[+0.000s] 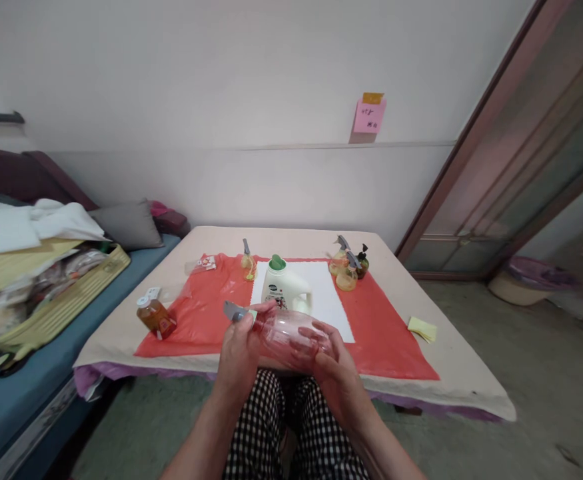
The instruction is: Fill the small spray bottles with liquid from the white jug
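Observation:
Low over the front edge of the table, both my hands hold a clear, see-through bottle (291, 335) on its side. Its grey top (234, 311) points left. My left hand (240, 348) is closed round the neck end, with the thumb below the grey top. Fingers of my right hand (335, 367) wrap the rounded base; some show through the clear wall. Just behind the bottle stands a pale green jug (291, 288) with a green cap (277, 262) and a handle on its right. The bottle hides the jug's lower part.
A red sheet (391, 347) and a white sheet (328, 300) cover part of the table. An amber bottle (156, 319) leans at left. Small grey-topped bottles (346, 279) and a dark pump bottle (362, 263) stand at back right. A yellow cloth (422, 329) lies at right.

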A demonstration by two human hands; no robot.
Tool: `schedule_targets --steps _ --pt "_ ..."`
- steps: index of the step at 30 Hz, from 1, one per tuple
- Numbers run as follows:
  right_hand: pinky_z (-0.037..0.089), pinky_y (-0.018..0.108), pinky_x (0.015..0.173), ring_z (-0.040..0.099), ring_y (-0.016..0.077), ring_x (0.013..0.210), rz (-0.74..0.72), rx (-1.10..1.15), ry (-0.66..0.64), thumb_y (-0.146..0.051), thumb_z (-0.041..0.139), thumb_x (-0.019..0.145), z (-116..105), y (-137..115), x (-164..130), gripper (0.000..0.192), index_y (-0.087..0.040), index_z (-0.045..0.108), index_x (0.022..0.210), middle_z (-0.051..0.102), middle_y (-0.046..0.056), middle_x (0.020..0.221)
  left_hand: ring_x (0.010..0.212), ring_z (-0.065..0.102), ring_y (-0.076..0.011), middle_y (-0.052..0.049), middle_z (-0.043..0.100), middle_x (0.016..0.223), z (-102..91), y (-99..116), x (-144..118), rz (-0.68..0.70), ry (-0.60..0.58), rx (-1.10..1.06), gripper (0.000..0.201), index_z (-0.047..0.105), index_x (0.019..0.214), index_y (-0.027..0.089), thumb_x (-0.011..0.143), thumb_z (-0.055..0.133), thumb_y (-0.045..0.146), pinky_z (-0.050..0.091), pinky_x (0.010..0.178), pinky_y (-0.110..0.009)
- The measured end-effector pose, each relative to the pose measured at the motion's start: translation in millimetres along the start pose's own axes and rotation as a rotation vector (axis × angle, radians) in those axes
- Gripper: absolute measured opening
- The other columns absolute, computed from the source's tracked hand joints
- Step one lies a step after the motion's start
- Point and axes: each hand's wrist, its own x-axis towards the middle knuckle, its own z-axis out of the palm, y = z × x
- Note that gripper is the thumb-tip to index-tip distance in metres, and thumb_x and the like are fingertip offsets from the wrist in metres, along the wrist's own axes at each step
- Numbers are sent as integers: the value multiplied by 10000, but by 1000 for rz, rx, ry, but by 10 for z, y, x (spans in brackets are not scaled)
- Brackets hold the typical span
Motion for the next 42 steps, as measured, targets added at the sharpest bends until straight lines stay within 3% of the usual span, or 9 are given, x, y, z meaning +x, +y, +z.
schedule_targets --steps 4,7,11,15,20,25,30,35,42 --pt "532 409 911 688 251 1014 153 97 -36 -420 827 720 28 22 -32 498 -241 582 1115 678 63 1148 1045 685 -283 -132 761 1051 -41 -52 7 -33 -31 -37 255 756 902 161 796 604 336 500 979 -442" --pt "571 302 713 728 245 884 444 151 -76 -590 773 730 38 58 -53 600 -205 584 1148 713 102 1099 1047 684 -276 -126 755 1072 -94 -99 10 -28 -80 -96 240 740 901 160 808 597 329 495 982 -431" --pt "482 193 466 724 223 654 766 275 -146 -795 643 704 50 164 -127 704 -170 610 1027 739 101 864 1076 673 -284 -128 742 1113 -142 -72 34 -16 -206 -118 235 734 925 156 810 596 307 466 1024 -437" --pt "499 190 504 722 202 687 641 299 -129 -751 682 710 100 227 -216 695 -158 637 1071 743 110 933 1117 655 -299 -139 730 1147 -94 -8 40 -87 -271 -148 324 729 1042 157 844 582 367 455 1039 -454" --pt "548 270 632 718 226 838 365 176 -12 -619 737 748 143 206 -218 568 -218 653 1141 730 101 1084 1094 663 -271 -129 700 1213 -31 -30 -9 -27 -107 12 320 729 1064 177 905 558 396 496 982 -404" --pt "563 374 768 681 274 1014 79 21 75 -491 816 708 120 222 -201 527 -257 618 1136 675 92 1230 1132 634 -271 -110 701 1200 -114 -57 -9 30 -73 97 256 759 1021 219 827 690 370 484 998 -377" --pt "537 418 908 631 271 1115 -145 -112 110 -411 865 660 122 249 -235 591 -273 557 1145 646 78 1230 1095 650 -245 -72 714 1153 -96 -61 15 -24 -36 -72 280 737 1032 241 860 648 444 523 917 -348" --pt "527 436 925 623 288 1142 -99 -63 89 -415 840 684 183 229 -228 580 -255 563 1168 651 89 1236 989 686 -201 -66 737 1033 -93 -54 50 -68 -61 -279 281 735 1009 182 798 745 368 507 934 -319" --pt "553 306 696 722 231 888 311 118 69 -557 781 733 204 196 -188 527 -262 649 1149 722 68 1119 1004 688 -230 -95 749 1054 -144 14 73 -125 -117 -289 350 742 1039 173 765 773 389 505 947 -359"
